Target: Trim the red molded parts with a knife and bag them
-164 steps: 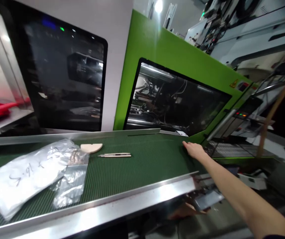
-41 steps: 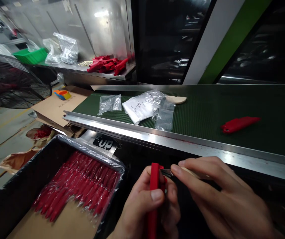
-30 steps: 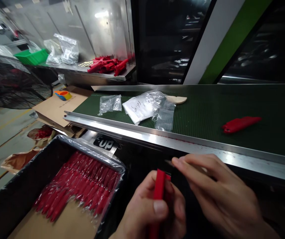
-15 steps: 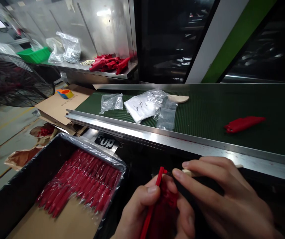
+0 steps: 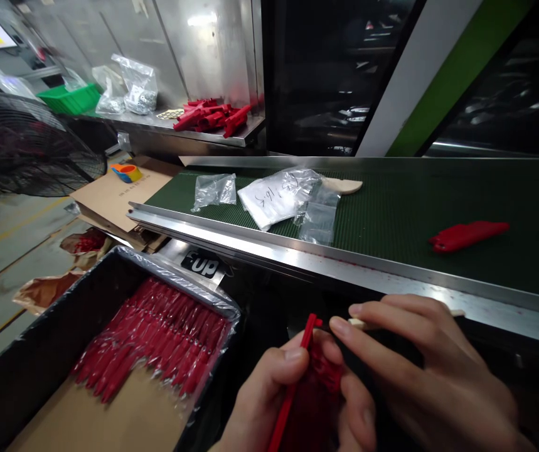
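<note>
My left hand (image 5: 292, 402) grips a red plastic part (image 5: 304, 383) low in the view, thumb pressed on its thin edge. My right hand (image 5: 420, 370) holds a small cream-handled knife (image 5: 358, 322) with its tip against the top of that part. Another red part (image 5: 467, 234) lies on the green conveyor belt (image 5: 391, 207) to the right. A lined black box (image 5: 38, 351) at lower left holds several red parts (image 5: 156, 336) in rows.
Clear plastic bags (image 5: 278, 196) and a cream wedge (image 5: 344, 184) lie on the belt behind its steel rail (image 5: 260, 248). A steel shelf (image 5: 179, 122) carries more red parts, bagged hardware and a green bin. A fan (image 5: 24, 150) and cardboard (image 5: 118, 191) stand at left.
Earlier my right hand reached across the belt by the green machine. Over the last second the red part has tilted in my left hand and the knife tip has stayed at its top.
</note>
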The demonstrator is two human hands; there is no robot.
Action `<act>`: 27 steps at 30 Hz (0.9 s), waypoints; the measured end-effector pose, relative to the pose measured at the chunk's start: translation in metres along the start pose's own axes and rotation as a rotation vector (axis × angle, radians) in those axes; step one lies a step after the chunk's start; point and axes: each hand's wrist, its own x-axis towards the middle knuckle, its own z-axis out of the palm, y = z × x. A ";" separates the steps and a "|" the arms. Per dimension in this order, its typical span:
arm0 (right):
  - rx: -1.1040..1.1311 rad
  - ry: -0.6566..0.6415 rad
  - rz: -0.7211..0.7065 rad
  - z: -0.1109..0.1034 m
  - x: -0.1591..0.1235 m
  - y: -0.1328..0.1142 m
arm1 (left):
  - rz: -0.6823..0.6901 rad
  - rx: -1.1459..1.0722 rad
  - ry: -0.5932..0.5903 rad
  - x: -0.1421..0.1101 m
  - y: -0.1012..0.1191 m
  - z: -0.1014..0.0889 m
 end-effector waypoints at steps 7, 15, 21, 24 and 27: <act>-0.027 -0.001 -0.058 -0.005 -0.001 0.001 | 0.057 -0.097 0.030 0.001 -0.017 -0.010; -0.007 0.150 0.122 -0.014 0.000 0.014 | -0.082 -0.244 0.108 -0.007 -0.012 -0.012; 0.002 0.250 0.307 -0.023 -0.023 0.032 | -0.033 0.565 0.121 0.070 0.035 0.022; 0.005 0.299 0.331 -0.031 -0.034 0.037 | 0.224 1.759 0.109 0.155 0.058 0.037; -0.040 0.282 0.325 -0.041 -0.045 0.041 | 0.310 2.095 0.064 0.241 0.058 0.032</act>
